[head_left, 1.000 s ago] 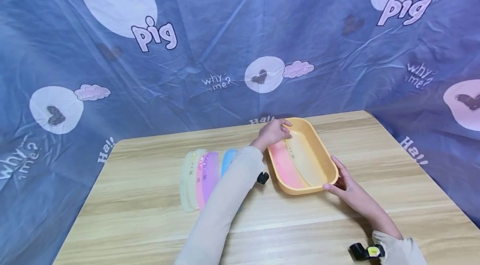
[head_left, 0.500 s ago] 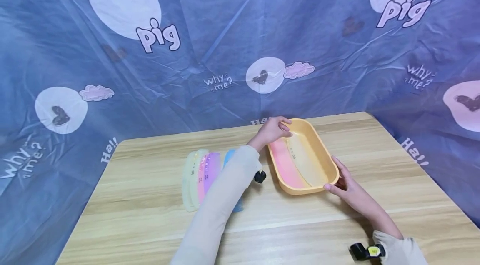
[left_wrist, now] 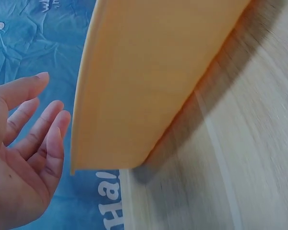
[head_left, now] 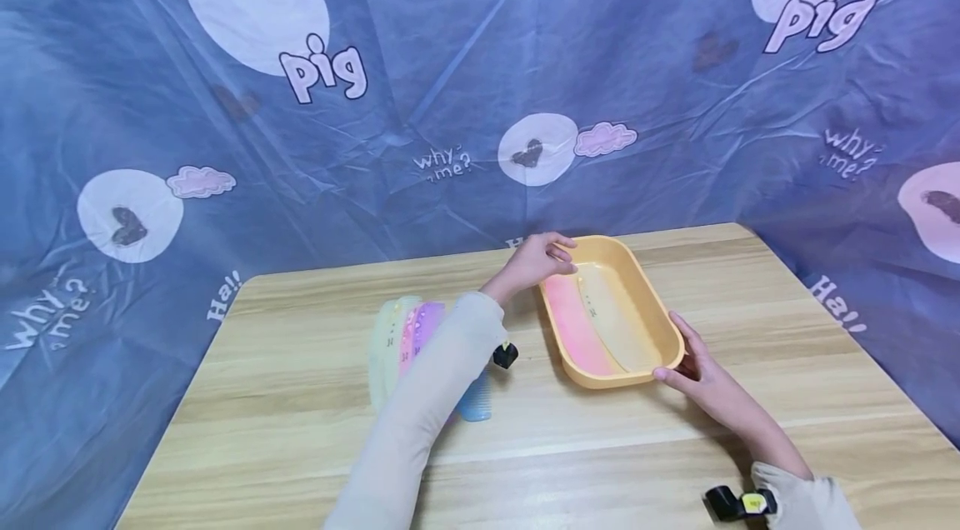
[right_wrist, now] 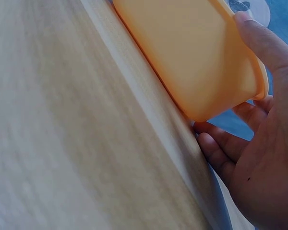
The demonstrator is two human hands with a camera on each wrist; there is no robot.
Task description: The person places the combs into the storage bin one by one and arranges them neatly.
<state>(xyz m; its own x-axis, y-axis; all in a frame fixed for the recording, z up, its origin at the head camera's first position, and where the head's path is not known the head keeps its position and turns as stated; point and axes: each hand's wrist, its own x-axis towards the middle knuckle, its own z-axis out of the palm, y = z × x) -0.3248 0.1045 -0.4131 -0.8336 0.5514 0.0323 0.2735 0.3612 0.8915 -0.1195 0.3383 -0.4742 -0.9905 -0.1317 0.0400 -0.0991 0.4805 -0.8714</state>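
Observation:
A yellow plastic tray (head_left: 637, 301) stands on the table with a pink comb (head_left: 576, 328) and a pale yellow comb (head_left: 609, 322) lying side by side in it. My left hand (head_left: 534, 262) hovers at the tray's far left corner; in the left wrist view its fingers (left_wrist: 41, 134) are loosely bent, hold nothing and stay apart from the wall. At the near right corner my right hand (head_left: 701, 380) grips the tray, thumb on the rim and fingers round the side. Left of the tray, several combs overlap: pale green (head_left: 384, 355), pink, purple (head_left: 429, 320) and blue (head_left: 476, 401).
The wooden table (head_left: 247, 405) meets a blue printed cloth (head_left: 390, 55) behind it and at both sides. My left forearm (head_left: 420, 397) crosses over the combs on the table and partly hides them. Black wrist cameras (head_left: 723, 503) sit on both sleeves.
My left hand has drawn back a little to the left from the tray, uncovering more of the blue comb. The right hand keeps its grip on the corner. The head view has shifted slightly.

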